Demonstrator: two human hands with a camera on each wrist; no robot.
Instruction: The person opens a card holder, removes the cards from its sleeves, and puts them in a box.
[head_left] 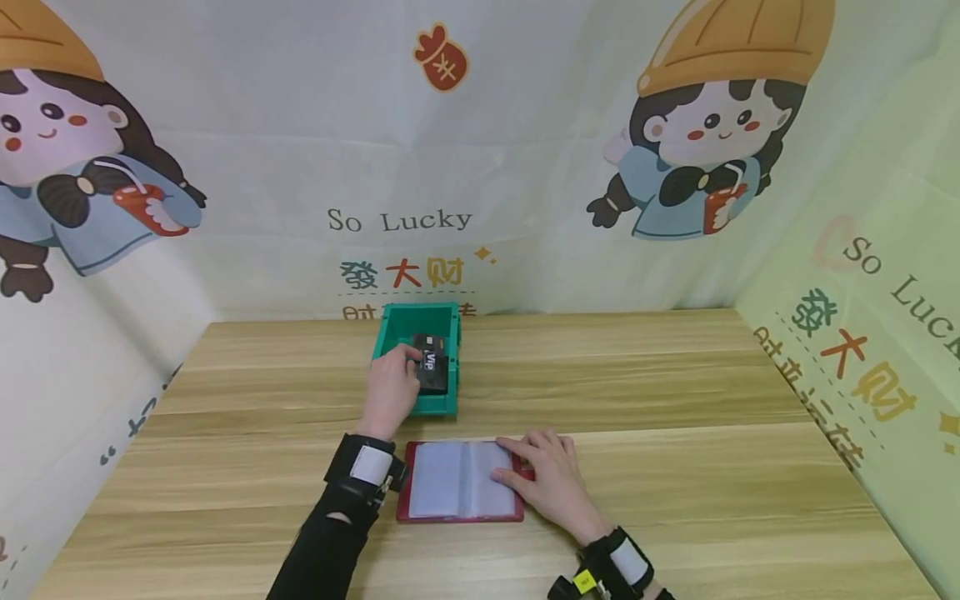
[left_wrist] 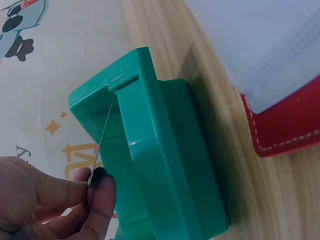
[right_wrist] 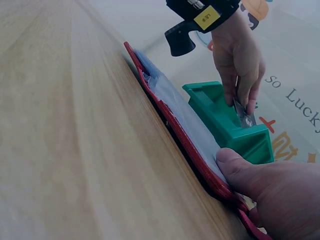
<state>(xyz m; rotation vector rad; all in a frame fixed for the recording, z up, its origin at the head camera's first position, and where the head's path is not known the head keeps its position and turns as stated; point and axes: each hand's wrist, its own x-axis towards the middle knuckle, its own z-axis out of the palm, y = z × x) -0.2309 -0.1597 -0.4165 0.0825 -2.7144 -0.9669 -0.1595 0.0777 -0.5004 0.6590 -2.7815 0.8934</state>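
Observation:
My left hand pinches a black card marked "Vip" between thumb and fingers, over the green plastic bin. In the left wrist view the card shows edge-on as a thin line, at the bin's opening. A dark surface lies just below the card in the head view; whether it is another card, I cannot tell. My right hand rests on the right side of an open red card holder. Its thumb presses on the clear sleeves, while its other fingers reach past the edge.
The bin stands at the back of the wooden table, close to the white printed backdrop. Directly in front of it lies the card holder. Each wrist wears a black strap with a camera.

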